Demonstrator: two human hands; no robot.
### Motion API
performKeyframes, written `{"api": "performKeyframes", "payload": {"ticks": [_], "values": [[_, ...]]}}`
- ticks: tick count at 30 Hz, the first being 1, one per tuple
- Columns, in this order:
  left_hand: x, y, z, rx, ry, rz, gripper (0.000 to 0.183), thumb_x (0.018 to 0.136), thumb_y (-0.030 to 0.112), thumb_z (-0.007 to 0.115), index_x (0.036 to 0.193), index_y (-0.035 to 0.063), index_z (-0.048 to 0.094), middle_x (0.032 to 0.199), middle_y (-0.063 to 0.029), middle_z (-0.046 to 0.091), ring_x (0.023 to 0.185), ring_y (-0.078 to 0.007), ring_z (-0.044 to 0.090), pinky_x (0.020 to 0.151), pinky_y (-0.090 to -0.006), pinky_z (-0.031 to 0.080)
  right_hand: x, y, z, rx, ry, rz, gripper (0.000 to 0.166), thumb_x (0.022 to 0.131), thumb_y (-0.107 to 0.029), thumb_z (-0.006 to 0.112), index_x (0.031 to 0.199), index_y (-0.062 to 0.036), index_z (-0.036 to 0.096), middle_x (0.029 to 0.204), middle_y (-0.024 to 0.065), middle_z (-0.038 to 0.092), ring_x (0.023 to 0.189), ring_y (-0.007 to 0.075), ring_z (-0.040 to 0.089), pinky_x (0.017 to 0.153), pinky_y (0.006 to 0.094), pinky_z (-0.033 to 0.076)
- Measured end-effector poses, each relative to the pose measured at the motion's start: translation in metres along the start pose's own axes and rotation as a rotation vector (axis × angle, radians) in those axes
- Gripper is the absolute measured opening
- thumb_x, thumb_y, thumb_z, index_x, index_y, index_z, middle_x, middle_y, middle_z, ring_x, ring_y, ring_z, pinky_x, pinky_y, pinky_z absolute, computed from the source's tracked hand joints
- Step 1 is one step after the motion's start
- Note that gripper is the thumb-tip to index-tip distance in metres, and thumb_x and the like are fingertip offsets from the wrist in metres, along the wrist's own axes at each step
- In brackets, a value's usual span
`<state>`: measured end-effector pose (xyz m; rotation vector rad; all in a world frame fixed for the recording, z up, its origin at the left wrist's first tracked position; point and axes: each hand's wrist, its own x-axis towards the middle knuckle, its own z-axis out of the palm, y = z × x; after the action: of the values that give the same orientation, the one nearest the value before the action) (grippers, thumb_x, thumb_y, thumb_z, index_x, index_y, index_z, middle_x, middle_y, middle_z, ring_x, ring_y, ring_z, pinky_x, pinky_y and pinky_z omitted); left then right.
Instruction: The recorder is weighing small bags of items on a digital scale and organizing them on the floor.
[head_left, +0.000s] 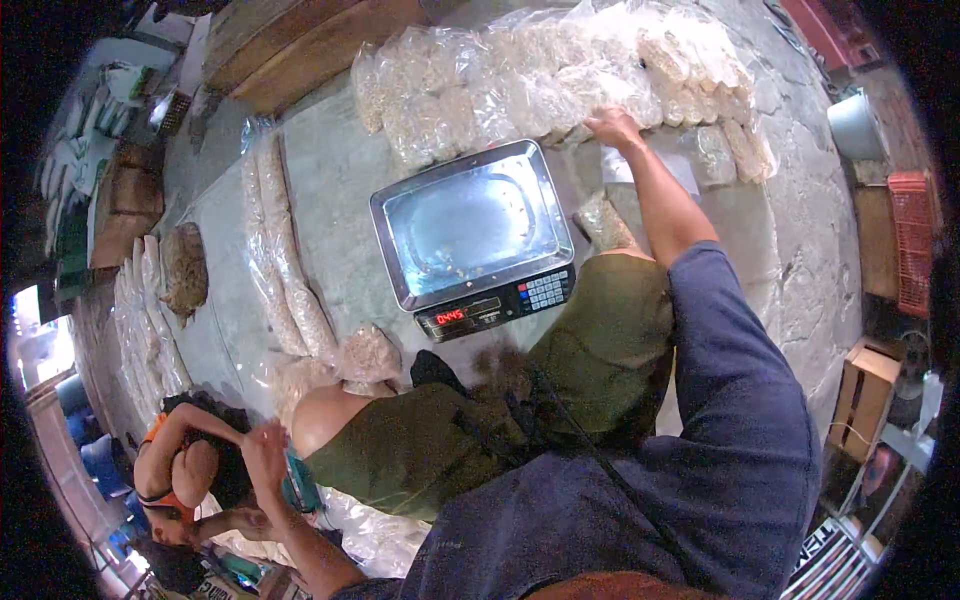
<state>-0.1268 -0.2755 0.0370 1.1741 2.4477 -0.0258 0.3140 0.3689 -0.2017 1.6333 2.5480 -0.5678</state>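
My right hand (616, 126) reaches out to the front edge of a pile of clear plastic bags (517, 90) filled with pale, small pieces; its fingers are at the bags, and whether they grip one is hidden. My left hand (264, 454) is raised at the lower left, beside a teal object (300, 480) partly hidden by my knee; its grip is unclear. Between my hands stands a digital scale (491, 311) with a lit red display. Its steel pan (472, 225) holds only a few crumbs. A smaller filled bag (606, 223) lies by my right knee.
Long filled plastic tubes (281, 247) lie on the concrete floor (330, 180) left of the scale. A round filled bag (369, 352) sits near my left knee. Another person (191, 465) crouches at lower left. A white bucket (855, 127) and a red crate (911, 244) stand at right.
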Motion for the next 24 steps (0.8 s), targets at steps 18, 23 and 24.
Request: {"api": "performKeyframes", "payload": {"ticks": [18,23,24], "values": [[-0.059,-0.189,0.214,-0.364,0.019,-0.106,0.037,0.084,0.035,0.059,0.099,0.0012,0.066,0.089,-0.0277,0.066,0.089,-0.0473,0.063,0.069,-0.0484,0.05,-0.129,-0.113,-0.2,0.047,0.065,-0.34,0.033,0.084,-0.031,0.06,0.075,-0.0006,0.068,0.063,0.0092,0.065,0.056,0.0165,0.062,0.058,0.0317,0.05],[-0.042,-0.161,0.17,-0.291,-0.059,-0.279,0.031,0.083,0.031,0.061,0.095,0.0029,0.067,0.082,-0.024,0.067,0.082,-0.0431,0.066,0.068,-0.0462,0.051,-0.158,-0.175,-0.185,0.114,-0.006,-0.446,0.033,0.083,-0.03,0.06,0.072,0.0006,0.067,0.059,0.0091,0.063,0.055,0.0173,0.061,0.057,0.0334,0.05],[-0.041,-0.162,0.163,-0.367,-0.244,-0.482,0.031,0.083,0.032,0.062,0.093,0.0026,0.067,0.082,-0.0235,0.067,0.082,-0.0418,0.066,0.069,-0.0457,0.052,-0.158,-0.183,-0.178,0.119,0.018,-0.496,0.033,0.083,-0.03,0.06,0.072,0.0007,0.067,0.059,0.0099,0.062,0.054,0.0189,0.06,0.057,0.0346,0.05]]}}
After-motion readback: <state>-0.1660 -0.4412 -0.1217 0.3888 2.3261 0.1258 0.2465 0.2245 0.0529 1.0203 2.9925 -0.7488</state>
